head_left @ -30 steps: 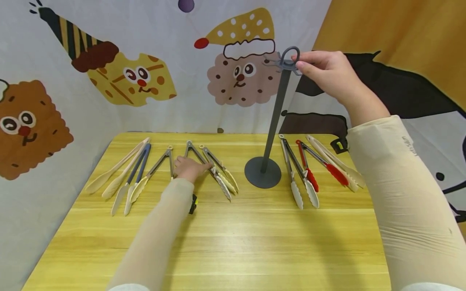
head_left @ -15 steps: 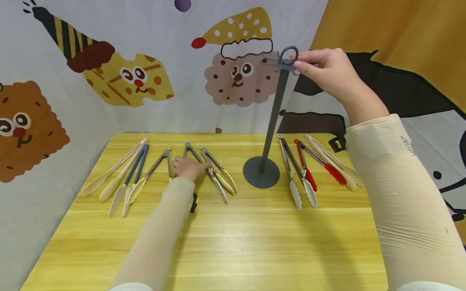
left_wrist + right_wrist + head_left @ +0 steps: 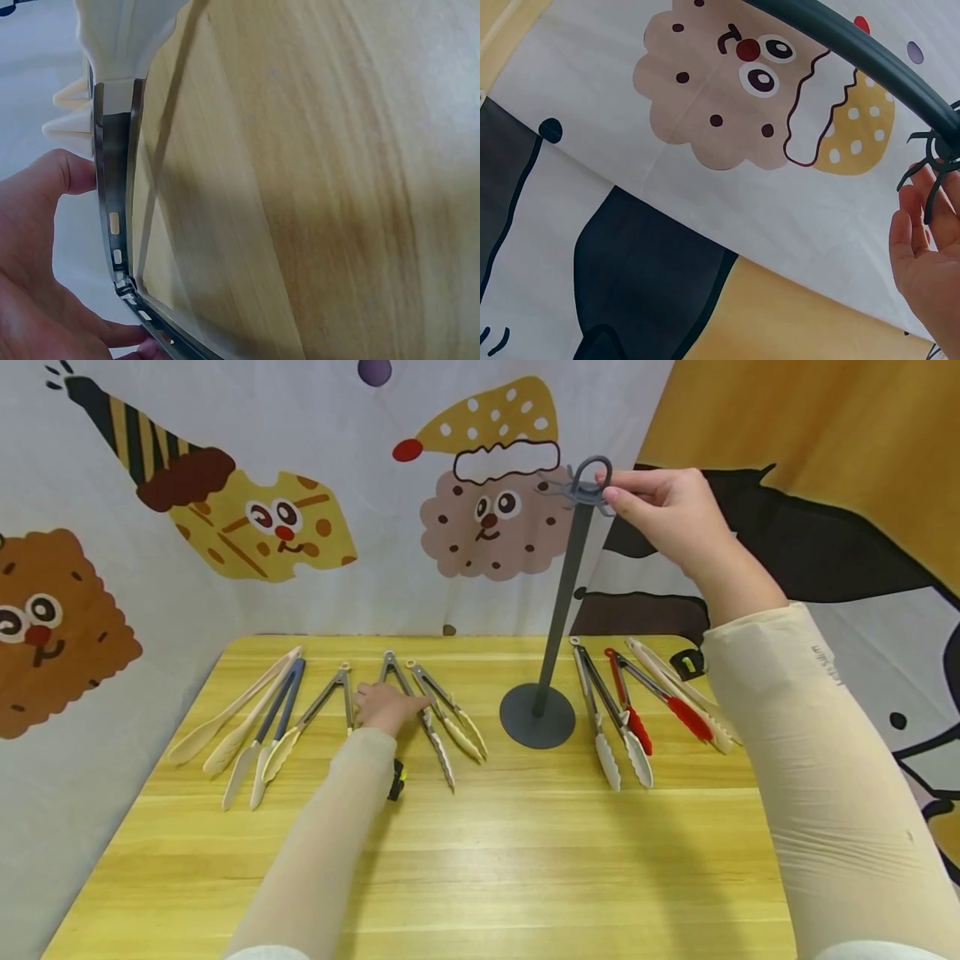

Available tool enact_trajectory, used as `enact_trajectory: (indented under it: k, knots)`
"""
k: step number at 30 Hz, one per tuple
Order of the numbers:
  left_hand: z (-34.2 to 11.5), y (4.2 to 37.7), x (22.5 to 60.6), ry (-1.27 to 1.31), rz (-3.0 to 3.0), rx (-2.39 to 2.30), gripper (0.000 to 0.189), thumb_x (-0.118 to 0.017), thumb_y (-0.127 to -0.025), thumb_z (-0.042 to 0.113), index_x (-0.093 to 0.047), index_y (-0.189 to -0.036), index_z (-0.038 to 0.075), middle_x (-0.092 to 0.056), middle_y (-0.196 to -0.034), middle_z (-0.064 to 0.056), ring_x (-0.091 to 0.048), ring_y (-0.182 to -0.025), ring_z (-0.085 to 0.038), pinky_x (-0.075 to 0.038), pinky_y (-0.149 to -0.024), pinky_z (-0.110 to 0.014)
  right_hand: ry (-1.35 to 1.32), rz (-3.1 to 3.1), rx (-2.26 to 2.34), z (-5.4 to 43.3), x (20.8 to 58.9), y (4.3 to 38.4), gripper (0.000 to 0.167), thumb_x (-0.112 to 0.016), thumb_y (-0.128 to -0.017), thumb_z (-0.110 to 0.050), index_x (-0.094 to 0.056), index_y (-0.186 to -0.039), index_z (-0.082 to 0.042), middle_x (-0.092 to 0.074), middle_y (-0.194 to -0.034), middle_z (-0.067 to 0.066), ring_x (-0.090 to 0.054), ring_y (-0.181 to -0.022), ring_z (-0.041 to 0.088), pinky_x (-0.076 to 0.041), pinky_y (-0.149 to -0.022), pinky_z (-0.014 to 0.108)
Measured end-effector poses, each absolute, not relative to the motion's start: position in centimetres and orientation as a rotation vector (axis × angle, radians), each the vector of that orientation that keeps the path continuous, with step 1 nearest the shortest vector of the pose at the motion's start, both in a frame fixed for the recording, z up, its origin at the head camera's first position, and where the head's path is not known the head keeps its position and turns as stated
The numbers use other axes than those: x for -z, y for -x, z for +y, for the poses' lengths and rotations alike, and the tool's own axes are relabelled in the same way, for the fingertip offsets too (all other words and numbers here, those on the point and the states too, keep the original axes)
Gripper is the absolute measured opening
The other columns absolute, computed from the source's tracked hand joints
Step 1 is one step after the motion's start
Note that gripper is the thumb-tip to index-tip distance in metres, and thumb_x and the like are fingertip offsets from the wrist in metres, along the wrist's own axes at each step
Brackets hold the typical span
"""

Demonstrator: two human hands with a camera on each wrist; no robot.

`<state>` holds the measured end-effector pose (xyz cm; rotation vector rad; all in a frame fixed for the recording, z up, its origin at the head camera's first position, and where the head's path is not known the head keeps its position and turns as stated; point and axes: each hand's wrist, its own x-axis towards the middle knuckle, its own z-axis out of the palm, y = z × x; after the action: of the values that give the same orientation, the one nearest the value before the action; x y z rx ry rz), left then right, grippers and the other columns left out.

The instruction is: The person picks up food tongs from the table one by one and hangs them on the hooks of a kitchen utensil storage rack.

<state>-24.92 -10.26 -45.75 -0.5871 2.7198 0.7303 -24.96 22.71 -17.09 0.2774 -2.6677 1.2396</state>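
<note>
My left hand (image 3: 386, 706) grips a pair of metal tongs (image 3: 438, 747) with pale scalloped heads on the table. In the left wrist view the thumb presses against one steel arm (image 3: 114, 180), below a white head (image 3: 124, 37), while fingertips show near the hinge end. Part of these tongs is hidden under the hand. With its thumb and fingers, my right hand (image 3: 678, 518) pinches the hooked top (image 3: 588, 489) of a dark grey upright stand (image 3: 562, 602). The right wrist view has the hooks (image 3: 930, 154) at the fingertips.
Cream-headed tongs (image 3: 465, 739) lie right beside the held pair. Blue-handled tongs (image 3: 277, 718), beige tongs (image 3: 232, 710) and other cream-tipped tongs (image 3: 307, 722) are on the left. White-headed (image 3: 606, 760), red (image 3: 690, 718) and beige tongs lie right of the stand's round base (image 3: 521, 727).
The free tip of the tongs in my left hand has swung left and toward me, away from the cream-headed pair. My right hand keeps its pinch on the stand.
</note>
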Motion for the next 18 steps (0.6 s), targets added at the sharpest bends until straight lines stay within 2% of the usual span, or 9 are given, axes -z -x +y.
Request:
enact_trajectory:
  k: [7, 12, 16, 18]
  knots:
    - [-10.2, 24.7, 45.8, 0.56, 2.741, -0.764, 0.093, -0.068, -0.07, 0.066, -0.046, -0.12, -0.01, -0.038, -0.116, -0.026, -0.039, -0.107, -0.037, -0.047, -0.073, -0.043, -0.288, -2.635, -1.243, 22.6, 17.4, 24.9, 0.037, -0.06, -0.091, -0.039, -0.066, -0.123, -0.022, -0.063, -0.114, -0.007, -0.052, -0.102, 0.007, -0.038, -0.102, 0.034]
    - [-10.4, 24.4, 45.2, 0.53, 2.749, -0.747, 0.095, -0.068, -0.072, 0.064, -0.043, -0.126, -0.01, -0.043, -0.117, -0.028, -0.043, -0.109, -0.041, -0.049, -0.08, -0.045, -0.286, -2.641, -1.223, 22.6, 17.4, 24.7, 0.037, -0.059, -0.091, -0.04, -0.066, -0.123, -0.023, -0.064, -0.116, -0.005, -0.052, -0.103, 0.007, -0.038, -0.101, 0.033]
    - [-11.0, 24.4, 44.9, 0.472, 2.739, -0.803, 0.083, -0.068, -0.077, 0.056, -0.045, -0.123, -0.01, -0.045, -0.119, -0.029, -0.043, -0.111, -0.044, -0.046, -0.087, -0.051, -0.278, -2.642, -1.216, 22.6, 17.4, 24.7, 0.037, -0.059, -0.091, -0.04, -0.066, -0.123, -0.023, -0.064, -0.116, -0.005, -0.051, -0.103, 0.008, -0.038, -0.099, 0.033]
    - [-11.4, 24.5, 44.9, 0.427, 2.759, -0.803, 0.069, -0.067, -0.079, 0.052, -0.052, -0.113, -0.006, -0.052, -0.112, -0.025, -0.049, -0.102, -0.04, -0.047, -0.083, -0.049, -0.275, -2.641, -1.215, 22.6, 17.4, 24.6, 0.037, -0.059, -0.091, -0.04, -0.066, -0.123, -0.023, -0.063, -0.117, -0.005, -0.05, -0.103, 0.007, -0.038, -0.099, 0.033]
